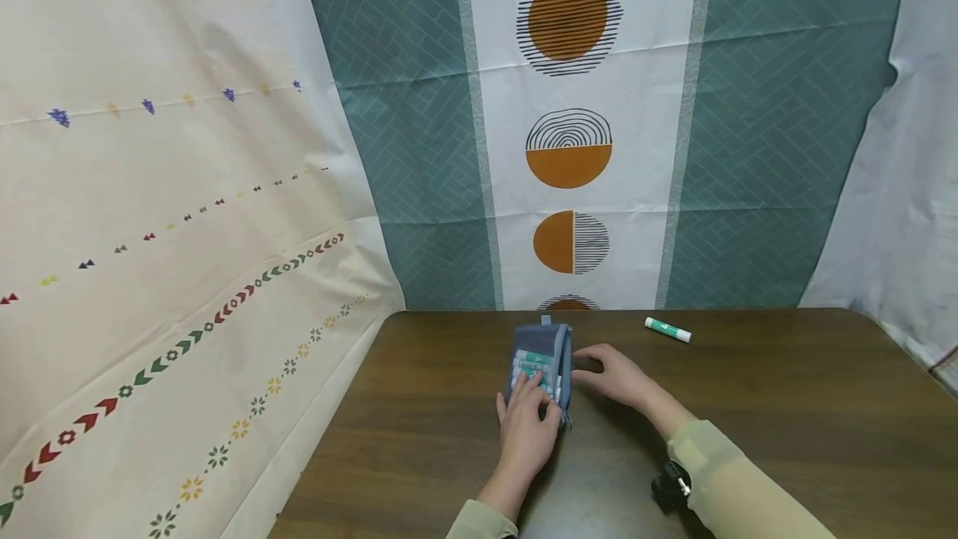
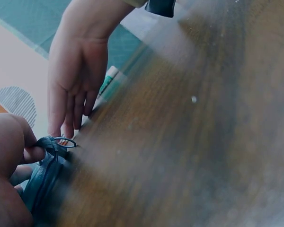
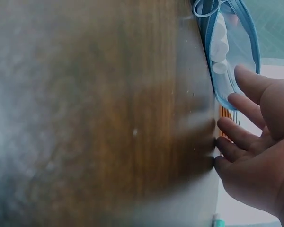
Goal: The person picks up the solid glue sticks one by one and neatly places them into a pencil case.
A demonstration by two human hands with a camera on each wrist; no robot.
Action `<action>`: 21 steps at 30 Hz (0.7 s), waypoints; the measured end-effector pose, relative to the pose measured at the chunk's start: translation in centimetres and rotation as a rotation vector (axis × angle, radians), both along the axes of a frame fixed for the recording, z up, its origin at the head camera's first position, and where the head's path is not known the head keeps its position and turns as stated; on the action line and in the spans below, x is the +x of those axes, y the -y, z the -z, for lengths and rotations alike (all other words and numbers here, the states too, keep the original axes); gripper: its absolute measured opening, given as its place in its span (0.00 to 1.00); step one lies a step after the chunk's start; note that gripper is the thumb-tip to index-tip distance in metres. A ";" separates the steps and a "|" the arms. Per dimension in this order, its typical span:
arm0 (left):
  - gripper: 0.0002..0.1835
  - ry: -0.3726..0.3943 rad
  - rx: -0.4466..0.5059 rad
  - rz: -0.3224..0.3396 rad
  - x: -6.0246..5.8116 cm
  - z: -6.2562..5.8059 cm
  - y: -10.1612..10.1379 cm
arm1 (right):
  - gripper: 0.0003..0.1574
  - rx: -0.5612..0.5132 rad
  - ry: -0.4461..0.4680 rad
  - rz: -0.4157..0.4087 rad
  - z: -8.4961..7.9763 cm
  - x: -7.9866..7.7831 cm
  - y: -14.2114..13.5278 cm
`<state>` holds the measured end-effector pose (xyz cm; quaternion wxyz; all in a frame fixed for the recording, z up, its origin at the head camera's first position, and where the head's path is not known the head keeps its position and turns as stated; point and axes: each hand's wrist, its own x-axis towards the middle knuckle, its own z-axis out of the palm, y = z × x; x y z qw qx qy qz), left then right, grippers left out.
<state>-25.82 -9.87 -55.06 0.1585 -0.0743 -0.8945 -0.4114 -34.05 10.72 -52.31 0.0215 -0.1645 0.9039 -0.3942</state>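
Observation:
A blue-grey zip pouch [image 1: 535,340] with a see-through window lies on the table, holding several white-and-green glue sticks [image 3: 219,48]. Its zip side faces right and gapes; the sticks' white ends show inside in the right wrist view. My left hand [image 1: 527,431] grips the near end of the pouch, with fingers over the window and the thumb by the zip end. Just right of the opening, my right hand [image 1: 617,377] hovers with loosely extended fingers, holding nothing. Another glue stick [image 1: 668,329] lies by itself on the table, beyond the right hand.
The brown wooden table [image 1: 786,439] reaches back to a hanging patterned cloth [image 1: 591,106]. A cream cloth [image 1: 187,231] hangs along the left side, and a white one [image 1: 898,215] on the right. A black device [image 1: 671,487] is strapped at the right wrist.

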 end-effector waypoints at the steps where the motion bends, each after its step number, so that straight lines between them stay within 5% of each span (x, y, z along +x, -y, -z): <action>1: 0.11 -0.003 0.001 0.000 0.0 0.0 0.0 | 0.32 -0.003 0.006 0.005 -0.1 0.1 -0.1; 21: 0.11 -0.021 -0.010 -0.007 0.1 0.2 0.1 | 0.33 -0.025 -0.016 0.017 -0.3 1.8 -3.8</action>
